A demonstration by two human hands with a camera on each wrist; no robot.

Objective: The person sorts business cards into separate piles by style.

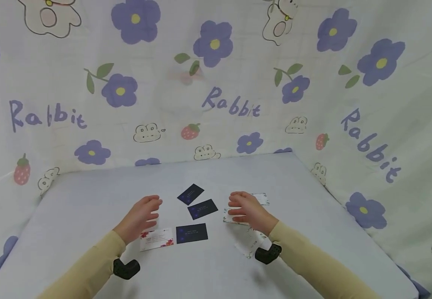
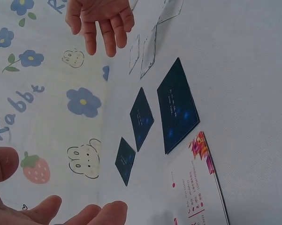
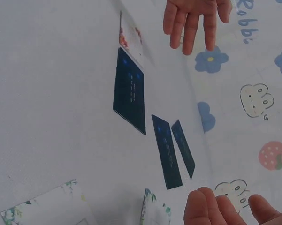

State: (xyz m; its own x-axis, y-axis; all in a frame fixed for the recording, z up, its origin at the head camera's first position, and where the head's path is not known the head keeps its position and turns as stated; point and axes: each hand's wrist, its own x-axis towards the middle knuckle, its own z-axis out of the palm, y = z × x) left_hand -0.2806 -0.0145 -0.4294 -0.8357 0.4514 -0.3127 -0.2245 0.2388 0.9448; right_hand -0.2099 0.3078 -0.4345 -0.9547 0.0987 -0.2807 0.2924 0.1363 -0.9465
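Observation:
My left hand (image 1: 139, 216) hovers over the table's left part, fingers loosely bent and holding nothing. Below it lies a white card with red flowers (image 1: 157, 239), which looks like a small stack from the side in the left wrist view. To its right is a dark blue card (image 1: 192, 234); a second dark card (image 1: 202, 209) and a third dark card (image 1: 191, 194) lie farther back at angles. My right hand (image 1: 251, 212), also holding nothing, is raised over white cards with green leaf borders (image 1: 251, 244), partly hiding them.
The cards lie on a white-covered table (image 1: 216, 274). A curtain (image 1: 171, 112) printed with purple flowers and rabbits hangs behind and along the sides. Each wrist wears a black device, such as the left wrist device (image 1: 126, 269).

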